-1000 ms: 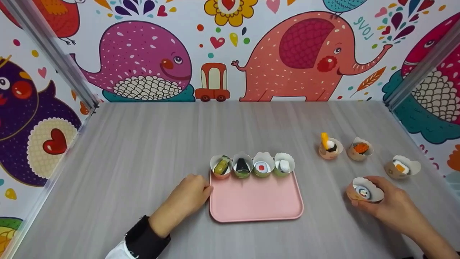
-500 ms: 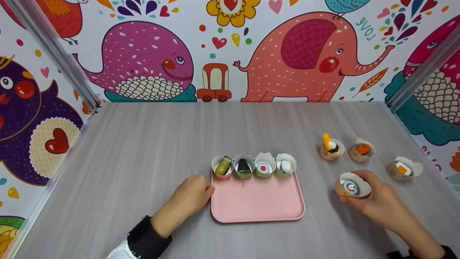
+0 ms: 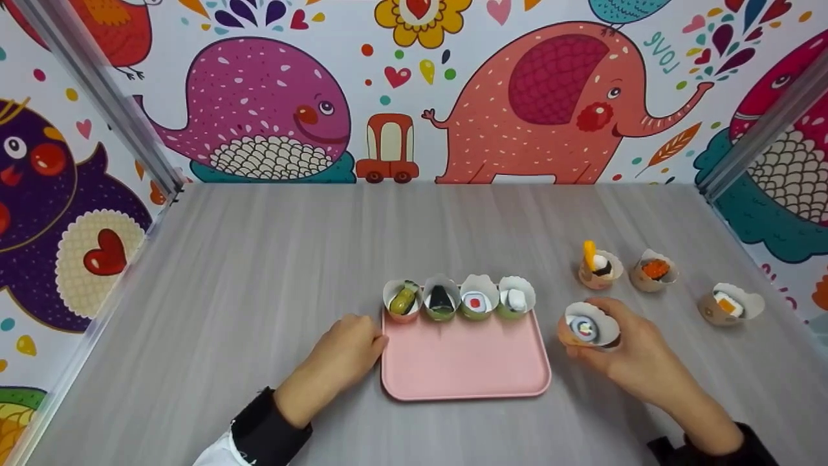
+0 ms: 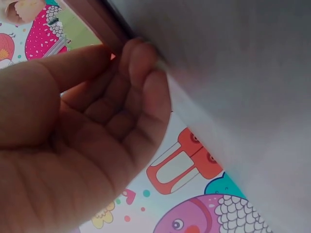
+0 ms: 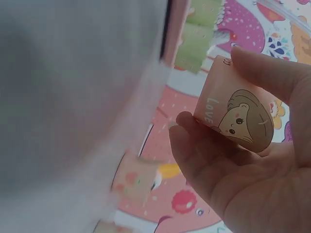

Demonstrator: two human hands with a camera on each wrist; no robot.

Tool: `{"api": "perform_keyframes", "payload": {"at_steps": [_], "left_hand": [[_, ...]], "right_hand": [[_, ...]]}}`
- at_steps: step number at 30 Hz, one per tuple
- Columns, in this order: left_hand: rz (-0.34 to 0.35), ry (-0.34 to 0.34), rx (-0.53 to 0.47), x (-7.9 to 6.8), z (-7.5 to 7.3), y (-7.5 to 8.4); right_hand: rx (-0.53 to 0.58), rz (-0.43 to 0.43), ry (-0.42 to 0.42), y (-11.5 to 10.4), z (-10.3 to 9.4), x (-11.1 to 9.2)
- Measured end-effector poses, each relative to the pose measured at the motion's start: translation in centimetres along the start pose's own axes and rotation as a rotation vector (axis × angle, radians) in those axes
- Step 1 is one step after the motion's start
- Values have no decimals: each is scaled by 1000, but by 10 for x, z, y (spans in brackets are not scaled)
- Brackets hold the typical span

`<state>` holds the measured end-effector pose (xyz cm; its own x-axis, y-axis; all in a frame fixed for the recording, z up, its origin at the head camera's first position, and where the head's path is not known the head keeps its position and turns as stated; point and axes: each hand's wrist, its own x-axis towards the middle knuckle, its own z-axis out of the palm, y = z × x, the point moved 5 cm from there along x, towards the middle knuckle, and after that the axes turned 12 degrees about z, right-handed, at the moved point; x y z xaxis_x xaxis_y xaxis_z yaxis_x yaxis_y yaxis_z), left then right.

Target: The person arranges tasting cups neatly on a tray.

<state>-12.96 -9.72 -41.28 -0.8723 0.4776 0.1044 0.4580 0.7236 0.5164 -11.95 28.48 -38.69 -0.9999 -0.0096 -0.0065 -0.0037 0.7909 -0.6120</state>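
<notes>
My right hand (image 3: pixel 637 353) holds a paper baking cup (image 3: pixel 608 333) between thumb and fingers, to the right of the pink tray (image 3: pixel 466 369). Inside it lies a toy sushi roll (image 3: pixel 584 329) with a dark ring. The right wrist view shows a cartoon face and "LOVE" on this peach cup (image 5: pixel 228 104). At the tray's left edge, my left hand (image 3: pixel 346 349) has curled fingers; the left wrist view shows thumb and fingertips pinching the tray rim (image 4: pixel 99 22). Several cups stand in a row along the tray's back, holding a yellow-green piece (image 3: pixel 402 300), a dark one (image 3: pixel 441 299), a red-centred roll (image 3: pixel 475 302) and a white piece (image 3: pixel 516 299).
Right of the tray, on the grey table (image 3: pixel 272 259), stand three more cups: one with a yellow-topped piece (image 3: pixel 599 266), one with orange roe sushi (image 3: pixel 654 270), and one with a white-and-orange piece (image 3: pixel 729 304). A patterned wall panel (image 3: pixel 401 84) closes the back.
My right hand has carried the roll's cup leftward, closer to the tray. The left hand stays at the tray's edge, and the cups on the tray keep their places.
</notes>
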Motion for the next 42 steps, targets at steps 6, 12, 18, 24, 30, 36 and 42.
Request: {"api": "perform_keyframes", "payload": {"at_steps": [6, 12, 18, 24, 30, 36, 42], "left_hand": [[-8, 13, 15, -1, 0, 1], [-11, 25, 32, -1, 0, 4], [-4, 41, 57, 0, 0, 6], [-5, 11, 54, -2, 1, 8], [-35, -20, 14, -3, 0, 8], [-67, -32, -20, 1, -1, 4], [-67, -21, -19, 2, -1, 3]], "right_hand": [[20, -22, -12, -18, 15, 2], [45, -52, -33, -36, 27, 3], [106, -83, -42, -55, 39, 4], [108, -147, -48, -74, 51, -1], [92, -253, -53, -95, 63, -7], [93, -292, -75, -109, 76, -3], [99, -365, -70, -120, 89, 0]]}}
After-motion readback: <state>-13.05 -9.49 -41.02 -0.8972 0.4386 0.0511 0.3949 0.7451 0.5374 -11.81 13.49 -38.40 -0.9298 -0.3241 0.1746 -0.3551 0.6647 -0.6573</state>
